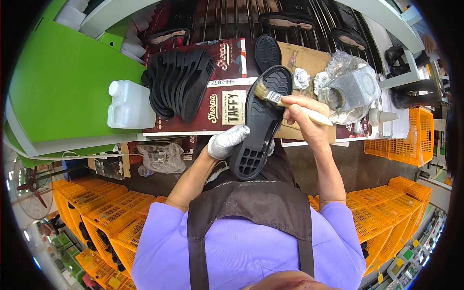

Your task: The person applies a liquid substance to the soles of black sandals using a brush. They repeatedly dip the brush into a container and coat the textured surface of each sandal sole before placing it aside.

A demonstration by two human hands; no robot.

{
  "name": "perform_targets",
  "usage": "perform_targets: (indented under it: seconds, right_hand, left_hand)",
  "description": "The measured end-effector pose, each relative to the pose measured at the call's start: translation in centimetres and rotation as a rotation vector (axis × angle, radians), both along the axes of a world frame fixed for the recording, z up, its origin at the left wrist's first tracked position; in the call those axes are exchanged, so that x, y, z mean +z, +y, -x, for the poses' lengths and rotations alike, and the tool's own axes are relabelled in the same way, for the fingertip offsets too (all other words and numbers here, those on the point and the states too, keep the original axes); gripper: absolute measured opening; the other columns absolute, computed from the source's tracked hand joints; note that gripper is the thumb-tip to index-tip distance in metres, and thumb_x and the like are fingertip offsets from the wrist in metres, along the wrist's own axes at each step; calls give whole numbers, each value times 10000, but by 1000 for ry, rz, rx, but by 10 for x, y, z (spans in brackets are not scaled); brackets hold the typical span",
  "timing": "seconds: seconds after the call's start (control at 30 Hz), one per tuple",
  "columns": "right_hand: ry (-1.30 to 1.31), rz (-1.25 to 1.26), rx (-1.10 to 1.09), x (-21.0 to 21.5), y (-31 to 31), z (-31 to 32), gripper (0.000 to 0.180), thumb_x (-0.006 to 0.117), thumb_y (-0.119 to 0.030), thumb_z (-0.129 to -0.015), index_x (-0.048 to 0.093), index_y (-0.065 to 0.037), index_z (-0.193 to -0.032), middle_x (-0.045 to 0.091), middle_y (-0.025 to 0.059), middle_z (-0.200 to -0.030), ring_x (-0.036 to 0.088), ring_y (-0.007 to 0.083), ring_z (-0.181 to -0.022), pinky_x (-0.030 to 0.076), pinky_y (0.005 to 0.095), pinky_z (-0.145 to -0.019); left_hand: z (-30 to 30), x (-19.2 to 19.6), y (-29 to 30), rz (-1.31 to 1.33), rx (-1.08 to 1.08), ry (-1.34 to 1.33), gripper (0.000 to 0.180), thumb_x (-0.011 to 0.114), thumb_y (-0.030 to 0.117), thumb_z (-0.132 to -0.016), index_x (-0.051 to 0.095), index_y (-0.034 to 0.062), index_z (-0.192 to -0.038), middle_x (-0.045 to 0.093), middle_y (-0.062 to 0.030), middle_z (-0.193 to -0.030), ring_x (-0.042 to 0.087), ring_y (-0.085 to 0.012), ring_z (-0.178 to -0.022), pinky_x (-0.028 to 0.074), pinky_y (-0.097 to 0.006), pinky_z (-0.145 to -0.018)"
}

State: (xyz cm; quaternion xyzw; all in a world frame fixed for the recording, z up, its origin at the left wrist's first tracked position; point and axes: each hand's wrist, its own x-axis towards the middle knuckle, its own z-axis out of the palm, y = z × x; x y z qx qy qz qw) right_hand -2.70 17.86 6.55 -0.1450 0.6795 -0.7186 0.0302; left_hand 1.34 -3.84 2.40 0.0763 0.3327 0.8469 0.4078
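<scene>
A black shoe sole (261,116), its hollow inner side facing up, is gripped near its heel end by my left hand (228,142), which wears a white glove. The heel end has a grid of square hollows. My bare right hand (305,116) is closed round the pale handle of a flat paintbrush (271,96). The bristles touch the wavy toe part of the sole. Just beyond its toe lies another black sole (267,52). To the left, several black soles (180,82) stand in a leaning row on dark red printed cardboard (186,124).
A white plastic jug (130,105) stands left, beside a green panel (67,82). On the right are a clear container (352,89) in plastic wrap, crumpled white wads (301,79) and a nozzle bottle (382,116). Black shoes (286,21) rest on metal rollers beyond. Orange crates (121,217) flank me.
</scene>
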Motion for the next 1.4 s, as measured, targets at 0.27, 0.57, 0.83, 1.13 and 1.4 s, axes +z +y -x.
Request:
perform_targets:
  seconds: [0.27, 0.57, 0.83, 1.13, 1.4]
  right_hand:
    - [-126, 36, 69, 2, -12, -13, 202, 621, -80, -853, 660, 26, -1021, 624, 42, -742, 544, 58, -628, 455, 188, -582]
    - [-144, 46, 107, 0, -25, -23, 198, 624, -78, -856, 661, 28, -1018, 630, 54, -795, 548, 64, -652, 452, 197, -576]
    - [-155, 16, 147, 6, -32, -31, 209, 633, -91, -850, 661, 23, -1023, 641, 68, -796, 567, 77, -645, 458, 203, -574]
    - [-102, -52, 248, 25, -30, -29, 216, 640, -102, -842, 663, 29, -1012, 650, 85, -810, 585, 85, -652, 467, 205, -583]
    - [-9, -133, 368, 43, -25, -22, 204, 626, -105, -834, 675, 35, -974, 654, 107, -760, 598, 98, -619, 474, 209, -560]
  left_hand:
    - [-4, -10, -4, -239, 60, -156, 609, 339, 490, -953, 396, 11, -1324, 566, -204, -1140, 590, -284, -1012, 487, -382, -866]
    - [13, -18, -4, -195, 271, -355, 643, 221, 553, -954, 433, 62, -1311, 584, -142, -1170, 616, -240, -972, 517, -365, -847]
    - [24, -17, -1, -242, 388, -98, 554, 239, 477, -982, 489, 51, -1234, 609, -116, -1081, 630, -204, -910, 525, -335, -808]
    - [30, 7, 7, -211, 537, -217, 531, 298, 480, -972, 482, 67, -1252, 608, -116, -1076, 634, -228, -857, 534, -357, -768]
    - [32, 6, 0, -464, 342, -216, 530, 311, 431, -970, 451, 38, -1297, 559, -168, -1204, 606, -298, -994, 514, -410, -860]
